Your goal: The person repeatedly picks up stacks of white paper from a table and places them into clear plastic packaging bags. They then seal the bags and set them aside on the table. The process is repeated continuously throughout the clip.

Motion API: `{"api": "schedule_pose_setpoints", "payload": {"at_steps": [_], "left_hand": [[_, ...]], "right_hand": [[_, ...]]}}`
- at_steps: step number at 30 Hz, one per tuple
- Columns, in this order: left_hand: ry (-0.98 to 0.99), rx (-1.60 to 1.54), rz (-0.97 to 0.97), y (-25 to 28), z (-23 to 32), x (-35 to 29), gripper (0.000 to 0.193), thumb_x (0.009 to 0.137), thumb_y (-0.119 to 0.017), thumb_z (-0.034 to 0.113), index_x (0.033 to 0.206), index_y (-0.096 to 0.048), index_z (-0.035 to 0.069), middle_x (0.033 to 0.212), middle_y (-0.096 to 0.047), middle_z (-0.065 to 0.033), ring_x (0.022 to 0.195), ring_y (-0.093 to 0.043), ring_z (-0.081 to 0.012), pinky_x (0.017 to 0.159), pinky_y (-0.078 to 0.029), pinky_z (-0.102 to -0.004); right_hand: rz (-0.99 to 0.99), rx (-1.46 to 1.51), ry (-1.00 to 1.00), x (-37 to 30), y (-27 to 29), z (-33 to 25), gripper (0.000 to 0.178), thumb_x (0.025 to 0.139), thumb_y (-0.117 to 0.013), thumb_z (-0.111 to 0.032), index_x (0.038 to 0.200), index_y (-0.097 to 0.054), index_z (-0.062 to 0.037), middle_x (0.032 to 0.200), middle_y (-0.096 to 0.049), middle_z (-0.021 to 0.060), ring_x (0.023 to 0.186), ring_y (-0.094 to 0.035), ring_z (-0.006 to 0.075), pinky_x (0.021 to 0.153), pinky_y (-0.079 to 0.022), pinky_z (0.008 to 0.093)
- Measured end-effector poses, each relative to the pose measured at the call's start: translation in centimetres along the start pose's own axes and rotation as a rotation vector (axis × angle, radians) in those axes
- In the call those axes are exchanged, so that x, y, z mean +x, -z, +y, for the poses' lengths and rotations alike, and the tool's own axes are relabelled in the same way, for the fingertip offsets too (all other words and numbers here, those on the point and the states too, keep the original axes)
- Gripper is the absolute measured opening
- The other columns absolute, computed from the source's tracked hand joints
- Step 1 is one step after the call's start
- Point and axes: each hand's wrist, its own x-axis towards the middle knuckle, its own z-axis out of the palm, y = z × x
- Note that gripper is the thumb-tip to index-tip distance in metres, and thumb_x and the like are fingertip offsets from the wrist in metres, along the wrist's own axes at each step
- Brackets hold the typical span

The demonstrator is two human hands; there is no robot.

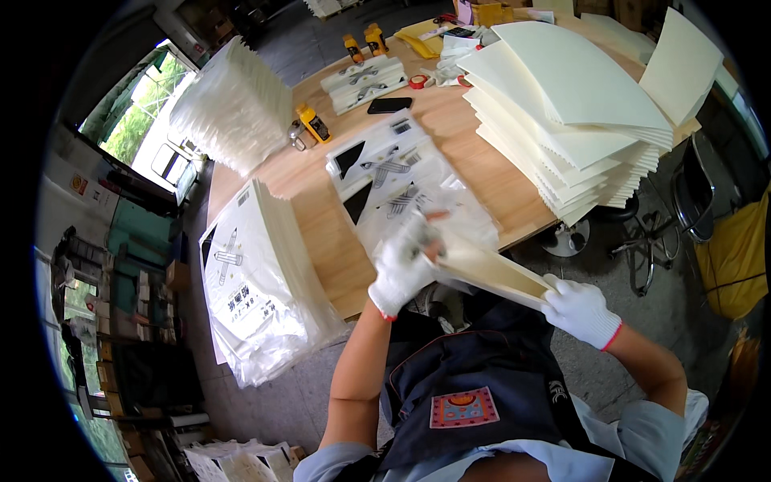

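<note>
Both my hands wear white knit gloves with red cuffs. My right hand is closed on the right end of some cream paper sheets, held tilted at the table's near edge in front of my apron. At the sheets' left end is my left hand; its fingers are smeared by motion, so its grip is unclear. Just beyond it lie printed clear plastic bags with black drawings. To the left, a thick stack of bagged paper packs hangs slightly over the table edge.
Tall uneven piles of cream paper fill the table's right. A stack of plastic-wrapped packs stands at the far left. Between are a yellow bottle, a black phone, red tape and more bags. An office chair stands right.
</note>
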Motion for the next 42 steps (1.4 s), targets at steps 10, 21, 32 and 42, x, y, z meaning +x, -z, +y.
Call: {"api": "schedule_pose_setpoints", "payload": {"at_steps": [10, 21, 32, 42], "left_hand": [[-0.527, 0.321, -0.204, -5.5, -3.3, -6.5, 0.019, 0.062, -0.059, 0.002, 0.079, -0.058, 0.01, 0.069, -0.057, -0.0065, 0.06, -0.058, -0.0257, 0.054, -0.047, -0.0358], [-0.255, 0.504, 0.103, -5.5, -3.9, -1.4, 0.026, 0.074, -0.064, 0.006, 0.098, -0.067, 0.014, 0.08, -0.067, -0.0064, 0.071, -0.065, -0.0277, 0.062, -0.052, -0.0339], [-0.15, 0.92, 0.105, -3.5, -14.0, -12.0, 0.021, 0.07, -0.066, 0.012, 0.091, -0.065, 0.011, 0.077, -0.057, -0.0087, 0.075, -0.056, -0.0273, 0.064, -0.045, -0.0393], [0.443, -0.099, 0.759, -2.4, -9.2, -23.0, 0.011, 0.089, -0.061, 0.011, 0.083, -0.053, 0.006, 0.072, -0.048, 0.0048, 0.067, -0.043, -0.0047, 0.061, -0.038, -0.021]], "right_hand": [[-0.067, 1.421, -0.227, 10.4, -8.8, -0.7, 0.02, 0.084, -0.057, -0.014, 0.098, -0.065, -0.003, 0.087, -0.067, 0.0079, 0.075, -0.061, 0.0212, 0.071, -0.05, 0.0308], [0.112, 0.099, -0.121, 12.9, -10.6, -9.3, 0.04, 0.083, -0.06, -0.03, 0.113, -0.059, -0.0047, 0.119, -0.055, 0.0153, 0.117, -0.049, 0.0284, 0.099, -0.039, 0.0405], [-0.025, 0.041, -0.272, 10.7, -10.3, -3.9, 0.046, 0.085, -0.055, -0.03, 0.124, -0.047, -0.0067, 0.06, -0.061, 0.009, 0.049, -0.06, 0.027, 0.043, -0.044, 0.0429], [-0.135, 0.035, -0.042, 3.8, -3.9, -6.9, 0.017, 0.08, -0.055, -0.027, 0.073, -0.054, -0.0105, 0.055, -0.059, 0.0069, 0.05, -0.06, 0.023, 0.048, -0.047, 0.039]]}}
